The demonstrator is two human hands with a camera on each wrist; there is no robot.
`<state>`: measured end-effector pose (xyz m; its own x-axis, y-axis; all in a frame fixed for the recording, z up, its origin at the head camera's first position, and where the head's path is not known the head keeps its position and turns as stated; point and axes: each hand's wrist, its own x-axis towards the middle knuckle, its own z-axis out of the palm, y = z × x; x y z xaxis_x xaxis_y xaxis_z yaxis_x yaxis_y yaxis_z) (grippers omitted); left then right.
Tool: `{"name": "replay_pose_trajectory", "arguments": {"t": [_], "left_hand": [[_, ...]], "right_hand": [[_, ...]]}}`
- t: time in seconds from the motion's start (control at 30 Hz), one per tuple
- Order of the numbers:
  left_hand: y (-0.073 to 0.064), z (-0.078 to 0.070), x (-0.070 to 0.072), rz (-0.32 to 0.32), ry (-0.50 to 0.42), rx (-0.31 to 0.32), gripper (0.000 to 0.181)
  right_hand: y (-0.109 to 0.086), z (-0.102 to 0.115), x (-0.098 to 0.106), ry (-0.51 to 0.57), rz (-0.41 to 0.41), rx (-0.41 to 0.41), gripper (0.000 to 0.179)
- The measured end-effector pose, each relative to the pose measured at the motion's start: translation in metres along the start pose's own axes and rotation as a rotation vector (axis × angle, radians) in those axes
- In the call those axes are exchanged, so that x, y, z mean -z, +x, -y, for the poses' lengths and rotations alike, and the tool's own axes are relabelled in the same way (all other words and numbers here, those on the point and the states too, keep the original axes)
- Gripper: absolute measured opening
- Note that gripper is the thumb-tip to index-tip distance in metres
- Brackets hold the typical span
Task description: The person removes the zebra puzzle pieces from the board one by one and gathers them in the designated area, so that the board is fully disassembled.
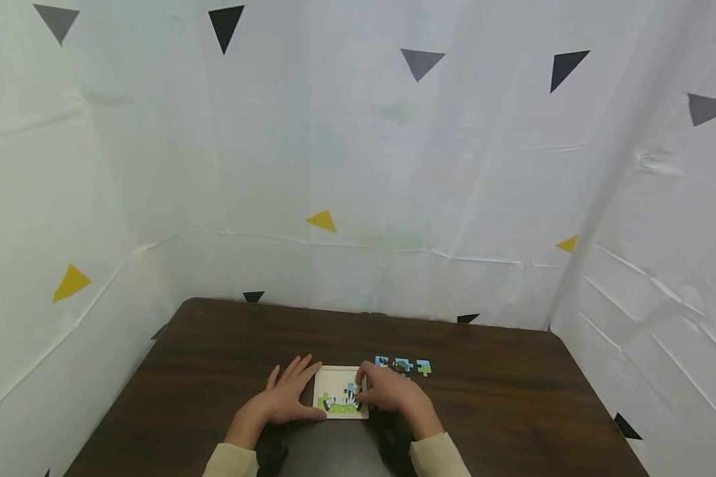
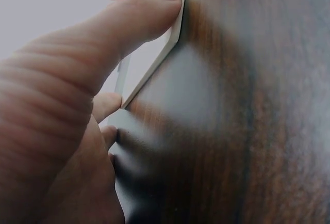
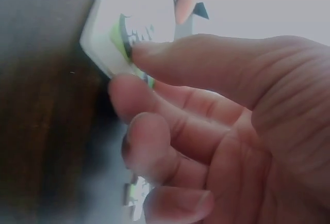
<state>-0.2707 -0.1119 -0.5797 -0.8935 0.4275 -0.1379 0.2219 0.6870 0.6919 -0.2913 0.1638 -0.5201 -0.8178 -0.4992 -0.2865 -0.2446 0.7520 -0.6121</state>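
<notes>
A small pale wooden puzzle tray (image 1: 336, 373) lies on the table, partly filled along its bottom with joined zebra puzzle pieces (image 1: 341, 408) in green, black and white. My left hand (image 1: 282, 397) spreads over its left side, thumb on the lower left corner and index fingertip at the upper left. In the left wrist view the left thumb (image 2: 149, 17) lies along the tray's near edge. My right hand (image 1: 388, 389) is at the tray's right side, thumb and index finger pinching a puzzle piece (image 3: 150, 81) there, mostly hidden by the fingers.
Several loose puzzle pieces (image 1: 403, 364) lie just beyond the right hand, one piece (image 1: 423, 367) set farthest right. The dark wooden table (image 1: 501, 391) extends to both sides, and a white curtain (image 1: 358, 165) with coloured triangles hangs around it.
</notes>
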Motion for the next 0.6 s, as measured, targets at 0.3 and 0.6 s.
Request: {"name": "replay_pose_trajectory", "arguments": {"t": [0.3,0.6], "left_hand": [[0.003,0.011,-0.005,0.003,-0.014,-0.017,0.116],[0.005,0.012,-0.004,0.003,-0.022,0.0,0.115]], "right_hand": [[0.002,0.002,0.002,-0.036,0.0,0.014,0.022],[0.006,0.001,0.003,-0.045,-0.01,0.071,0.022]]}}
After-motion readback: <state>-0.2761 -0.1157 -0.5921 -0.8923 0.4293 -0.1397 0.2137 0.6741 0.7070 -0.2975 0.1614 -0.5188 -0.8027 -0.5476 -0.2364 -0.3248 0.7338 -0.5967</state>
